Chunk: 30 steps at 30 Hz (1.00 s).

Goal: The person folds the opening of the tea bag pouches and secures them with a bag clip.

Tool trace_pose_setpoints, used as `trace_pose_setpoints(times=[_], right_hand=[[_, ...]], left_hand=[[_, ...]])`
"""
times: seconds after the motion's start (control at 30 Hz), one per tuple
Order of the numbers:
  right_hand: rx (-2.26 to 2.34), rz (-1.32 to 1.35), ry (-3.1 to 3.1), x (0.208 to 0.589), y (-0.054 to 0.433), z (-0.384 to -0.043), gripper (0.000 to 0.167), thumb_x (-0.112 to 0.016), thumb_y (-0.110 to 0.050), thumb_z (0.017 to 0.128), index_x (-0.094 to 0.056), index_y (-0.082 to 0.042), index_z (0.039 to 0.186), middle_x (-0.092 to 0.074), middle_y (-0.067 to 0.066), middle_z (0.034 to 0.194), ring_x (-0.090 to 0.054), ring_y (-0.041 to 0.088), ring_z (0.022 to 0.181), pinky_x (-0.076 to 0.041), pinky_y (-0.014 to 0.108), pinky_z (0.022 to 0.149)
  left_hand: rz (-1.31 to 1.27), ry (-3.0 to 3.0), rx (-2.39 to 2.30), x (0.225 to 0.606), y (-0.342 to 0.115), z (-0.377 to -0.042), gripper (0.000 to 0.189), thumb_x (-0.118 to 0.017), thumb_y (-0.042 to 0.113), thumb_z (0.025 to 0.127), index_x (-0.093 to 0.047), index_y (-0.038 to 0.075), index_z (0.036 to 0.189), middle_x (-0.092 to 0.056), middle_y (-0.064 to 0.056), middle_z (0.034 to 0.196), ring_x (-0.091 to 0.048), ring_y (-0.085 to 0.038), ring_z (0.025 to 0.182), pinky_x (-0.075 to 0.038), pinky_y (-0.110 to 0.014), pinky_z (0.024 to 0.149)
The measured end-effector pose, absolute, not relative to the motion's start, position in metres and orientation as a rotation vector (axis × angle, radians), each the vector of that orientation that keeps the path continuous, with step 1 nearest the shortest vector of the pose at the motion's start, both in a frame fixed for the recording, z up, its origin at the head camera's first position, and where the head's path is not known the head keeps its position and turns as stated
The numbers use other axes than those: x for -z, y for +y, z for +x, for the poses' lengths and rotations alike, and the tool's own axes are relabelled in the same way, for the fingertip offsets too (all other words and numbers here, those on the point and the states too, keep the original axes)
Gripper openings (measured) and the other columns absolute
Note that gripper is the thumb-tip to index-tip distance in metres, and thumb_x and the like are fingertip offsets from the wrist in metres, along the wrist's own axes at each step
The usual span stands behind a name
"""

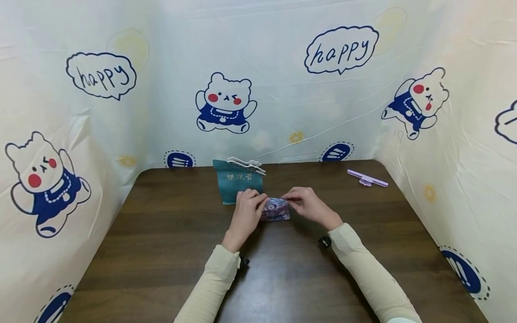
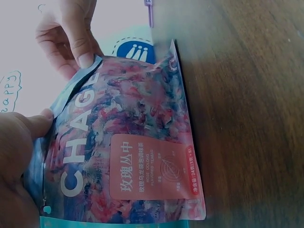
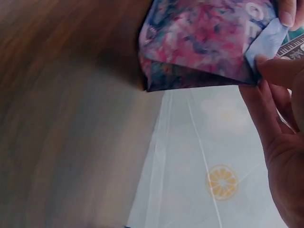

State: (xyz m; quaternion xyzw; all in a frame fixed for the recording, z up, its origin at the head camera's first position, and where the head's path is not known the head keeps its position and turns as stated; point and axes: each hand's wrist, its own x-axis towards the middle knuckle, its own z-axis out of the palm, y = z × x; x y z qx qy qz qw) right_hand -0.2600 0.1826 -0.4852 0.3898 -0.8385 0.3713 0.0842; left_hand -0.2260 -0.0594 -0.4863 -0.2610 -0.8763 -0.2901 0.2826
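A pink and blue floral tea pouch stands on the table with "CHAGE" lettering across its front. My left hand pinches its top edge near the left end, thumb on the near side. At the right top corner my right hand pinches the same edge between thumb and fingers. Between the two hands, the top edge is folded over into a pale blue strip. Right behind my left hand stands a teal pouch with gold characters, a white sealing clip across its top.
A purple sealing clip lies on the dark wooden table at the back right. Printed white curtains surround the table at the back and on both sides. A black wrist camera sits at my right cuff.
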Motion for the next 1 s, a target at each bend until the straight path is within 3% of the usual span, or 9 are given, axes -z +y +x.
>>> trace_pose_setpoints(times=[0.2,0.43,0.73,1.0], right_hand=[[-1.096,1.16,-2.494,0.486,0.1848,-0.2592,0.025,-0.072,0.01,0.088,-0.078,-0.005,0.107,-0.074,0.004,0.099,-0.068,0.012,0.087,-0.059,0.029,0.077],[-1.066,1.199,-2.513,0.4852,0.185,-0.2592,0.029,-0.067,0.015,0.088,-0.078,-0.003,0.107,-0.074,0.007,0.098,-0.071,0.026,0.085,-0.058,0.028,0.072],[-1.078,1.201,-2.515,0.4869,0.185,-0.2575,0.033,-0.064,0.018,0.087,-0.078,-0.003,0.109,-0.074,0.008,0.099,-0.068,0.031,0.082,-0.054,0.027,0.067],[-1.123,1.176,-2.458,0.4935,0.1885,-0.2566,0.034,-0.067,0.017,0.087,-0.077,-0.005,0.111,-0.075,0.005,0.103,-0.069,0.015,0.092,-0.058,0.031,0.077]], left_hand=[[-0.688,-2.34,0.777,0.4865,-0.0577,-0.2264,0.01,-0.076,0.015,0.093,-0.081,0.009,0.098,-0.067,0.0,0.081,-0.056,-0.019,0.08,-0.037,-0.036,0.076],[-0.686,-2.331,0.766,0.4858,-0.056,-0.2237,0.009,-0.076,0.015,0.093,-0.081,0.009,0.096,-0.066,-0.001,0.08,-0.055,-0.019,0.078,-0.036,-0.035,0.074],[-0.677,-2.328,0.769,0.4871,-0.0553,-0.2237,0.008,-0.076,0.015,0.092,-0.081,0.009,0.095,-0.066,-0.001,0.08,-0.056,-0.019,0.078,-0.035,-0.036,0.074],[-0.68,-2.314,0.782,0.4888,-0.0557,-0.2249,0.009,-0.077,0.015,0.092,-0.081,0.008,0.096,-0.066,-0.001,0.079,-0.056,-0.02,0.078,-0.035,-0.036,0.075]])
